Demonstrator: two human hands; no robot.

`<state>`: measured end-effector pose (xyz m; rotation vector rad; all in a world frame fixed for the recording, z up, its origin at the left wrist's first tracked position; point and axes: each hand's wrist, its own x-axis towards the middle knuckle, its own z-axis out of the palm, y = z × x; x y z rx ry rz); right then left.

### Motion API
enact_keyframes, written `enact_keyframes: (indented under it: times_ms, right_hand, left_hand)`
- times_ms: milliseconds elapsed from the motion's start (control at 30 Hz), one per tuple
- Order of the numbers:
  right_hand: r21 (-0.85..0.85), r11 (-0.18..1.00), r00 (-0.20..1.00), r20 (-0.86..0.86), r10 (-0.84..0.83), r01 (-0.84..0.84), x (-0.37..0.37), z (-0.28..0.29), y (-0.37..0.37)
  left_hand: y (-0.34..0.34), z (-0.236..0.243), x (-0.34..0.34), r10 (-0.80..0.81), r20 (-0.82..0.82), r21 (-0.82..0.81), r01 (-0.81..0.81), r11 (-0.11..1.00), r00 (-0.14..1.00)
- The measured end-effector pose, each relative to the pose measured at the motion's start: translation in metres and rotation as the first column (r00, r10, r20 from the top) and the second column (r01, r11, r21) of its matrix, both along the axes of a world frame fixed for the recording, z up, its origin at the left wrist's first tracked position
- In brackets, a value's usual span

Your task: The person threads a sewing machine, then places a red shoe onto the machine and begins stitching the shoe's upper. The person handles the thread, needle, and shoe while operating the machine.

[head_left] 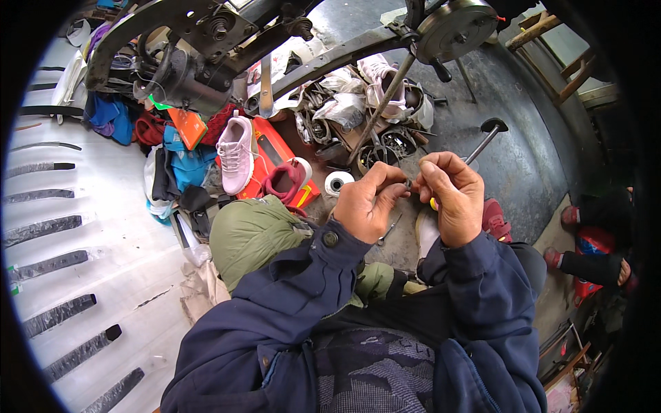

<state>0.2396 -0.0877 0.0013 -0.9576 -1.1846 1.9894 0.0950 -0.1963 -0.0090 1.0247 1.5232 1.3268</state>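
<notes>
My left hand (368, 206) is closed in a pinch on a small dark item (407, 186), too small to make out. My right hand (451, 199) is raised just beside it, thumb and forefinger pinched together near that item, their contents unclear. A green padded garment (255, 234) lies below and left of my left hand. A white spool (339, 183) sits beyond that hand, and a pink sneaker (234, 155) stands at an orange box (265, 141). Under my right hand, a dark red shoe (496, 224) shows.
A black hand-crank machine (193, 69) arches overhead, its wheel (454, 31) at top right. Bags and boxes of parts (344, 110) crowd behind my hands. Cloth piles (186, 165) lie left, beside a white slatted surface (82, 289). Another person's dark-trousered leg (589, 265) shows at right.
</notes>
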Motion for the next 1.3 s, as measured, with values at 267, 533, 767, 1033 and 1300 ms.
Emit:
enact_keyframes:
  times_ms: [267, 533, 767, 1033, 1300]
  right_hand:
    - [-0.021, 1.0, 1.0, -0.006, 0.002, -0.002, 0.002, -0.002, 0.003]
    - [-0.039, 0.999, 1.0, 0.013, 0.006, -0.005, 0.004, -0.001, 0.003]
    - [-0.024, 0.999, 1.0, -0.001, 0.023, -0.023, 0.005, -0.001, 0.004]
    - [0.138, 0.99, 0.998, 0.05, -0.035, 0.028, 0.002, 0.011, -0.002]
    - [0.434, 0.886, 0.967, 0.248, 0.059, -0.166, 0.0, 0.019, -0.005]
  left_hand:
    - [0.002, 0.007, 0.003, 0.017, -0.155, 0.1, -0.002, 0.995, 0.988]
    - [0.0, 0.009, 0.002, -0.011, -0.199, 0.067, 0.025, 0.997, 0.98]
    - [0.0, 0.007, 0.003, -0.025, -0.181, 0.033, 0.032, 0.999, 0.983]
    - [-0.001, -0.029, -0.004, 0.03, 0.777, 0.0, -0.048, 0.999, 0.629]
    - [-0.005, -0.048, -0.006, -0.034, 0.955, 0.046, -0.034, 0.998, 0.294]
